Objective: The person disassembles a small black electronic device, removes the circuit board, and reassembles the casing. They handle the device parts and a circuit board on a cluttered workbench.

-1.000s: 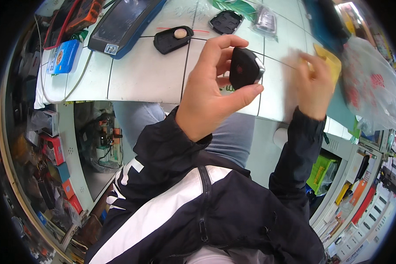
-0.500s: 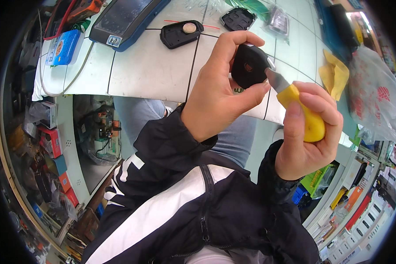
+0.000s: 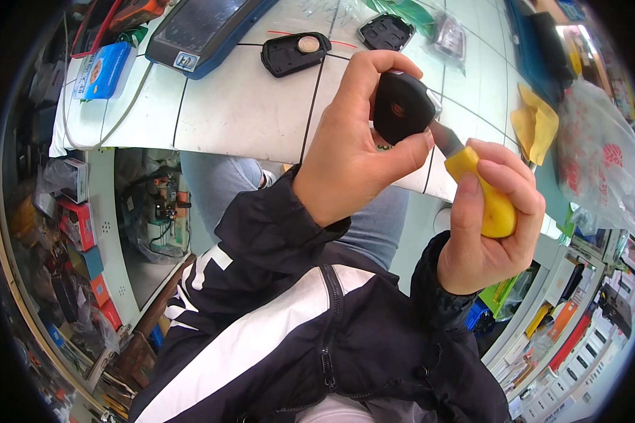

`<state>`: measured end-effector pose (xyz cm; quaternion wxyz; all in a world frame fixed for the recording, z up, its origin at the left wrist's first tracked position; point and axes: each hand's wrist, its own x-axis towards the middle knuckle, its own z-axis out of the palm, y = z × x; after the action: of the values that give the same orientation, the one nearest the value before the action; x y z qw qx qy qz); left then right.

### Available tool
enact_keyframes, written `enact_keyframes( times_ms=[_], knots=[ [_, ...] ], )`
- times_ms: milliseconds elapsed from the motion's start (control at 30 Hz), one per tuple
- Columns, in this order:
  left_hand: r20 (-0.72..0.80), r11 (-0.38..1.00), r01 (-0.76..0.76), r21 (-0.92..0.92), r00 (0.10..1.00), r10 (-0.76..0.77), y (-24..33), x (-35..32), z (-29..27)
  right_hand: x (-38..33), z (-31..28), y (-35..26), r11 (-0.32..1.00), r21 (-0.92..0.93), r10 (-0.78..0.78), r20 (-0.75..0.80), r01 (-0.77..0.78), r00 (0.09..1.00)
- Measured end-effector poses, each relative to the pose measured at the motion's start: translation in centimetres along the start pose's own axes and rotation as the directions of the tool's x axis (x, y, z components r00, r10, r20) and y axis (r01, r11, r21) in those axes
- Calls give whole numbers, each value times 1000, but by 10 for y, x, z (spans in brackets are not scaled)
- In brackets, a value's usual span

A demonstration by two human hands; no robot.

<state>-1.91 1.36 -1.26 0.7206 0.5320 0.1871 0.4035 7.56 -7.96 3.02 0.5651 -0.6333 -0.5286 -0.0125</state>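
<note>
Between the thumb and fingers of my left hand (image 3: 356,144) is a black car key fob (image 3: 402,107), held up over the front edge of the table. My right hand (image 3: 497,222) is wrapped round the yellow handle of a short-bladed knife (image 3: 499,204). Its metal blade points up and left, with the tip at the lower right edge of the fob. Beyond my hands, an opened black fob shell (image 3: 282,58) lies with a round coin cell (image 3: 308,44) on it. A second black fob shell part (image 3: 386,32) sits to its right.
A handheld device with a screen (image 3: 201,35) lies at the far left, beside a blue box (image 3: 106,70) and a grey cable (image 3: 127,116). On the right are a clear bag with a fob (image 3: 447,39), a yellow cloth (image 3: 536,123) and a plastic bag (image 3: 600,151).
The knife has shifted slightly down with my right hand, and its tip now sits lower along the fob's edge. My left hand has barely moved.
</note>
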Motion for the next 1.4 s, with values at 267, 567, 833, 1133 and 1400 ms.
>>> enact_keyframes(
  times_ms=[267, 567, 833, 1133, 1400],
  knots=[
    [-27, 995, 62, 79, 998, -60, 5, -6, -2, 1, -1, -7, 998, -51, 47, 48, -45, 998],
    [197, 255, -299, 920, 913, 358, 1, 16, 3, 15, -18, 43, 946, -325, 52, 78, -24, 996],
    [297, -13, -361, 932, 745, 598, 12, 37, -20, 13, -19, 78, 865, -498, 75, 253, 63, 965],
    [-208, -350, 360, 865, 891, 403, 140, 94, -274, 8, -18, 74, 912, -405, 110, 86, -66, 990],
    [-309, -233, 398, 887, 888, 341, 132, 115, -275, 5, -21, 78, 926, -369, 113, 59, -83, 992]
  ],
)
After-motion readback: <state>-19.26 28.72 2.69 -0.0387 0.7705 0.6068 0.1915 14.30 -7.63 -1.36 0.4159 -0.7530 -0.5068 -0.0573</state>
